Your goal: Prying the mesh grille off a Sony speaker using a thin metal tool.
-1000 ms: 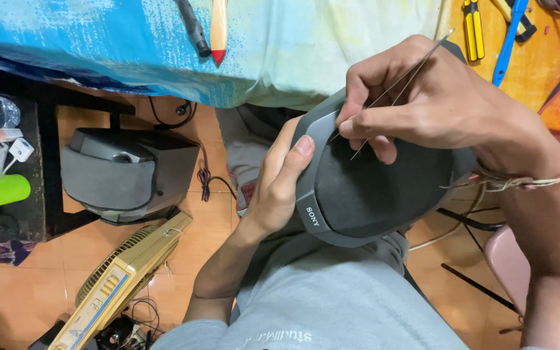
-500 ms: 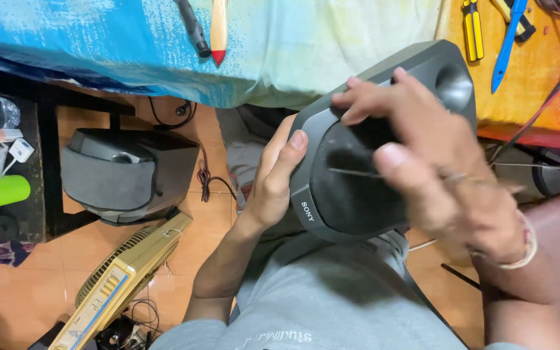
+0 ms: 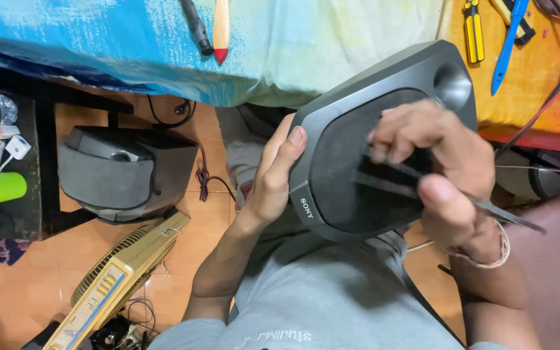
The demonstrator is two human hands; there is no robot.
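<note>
While your left hand [image 3: 273, 178] clasped the black speaker [image 3: 358, 142] at its nine o'clock edge to steady it, your right hand [image 3: 435, 168] pinched thin metal tweezers [image 3: 487, 207] against the grille.

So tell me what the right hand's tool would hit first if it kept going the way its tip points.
Most likely the speaker grille: the right hand holds thin tweezers whose tips lie over the dark mesh, pointing toward the left hand. Depth is unclear, so they may already touch.
</note>
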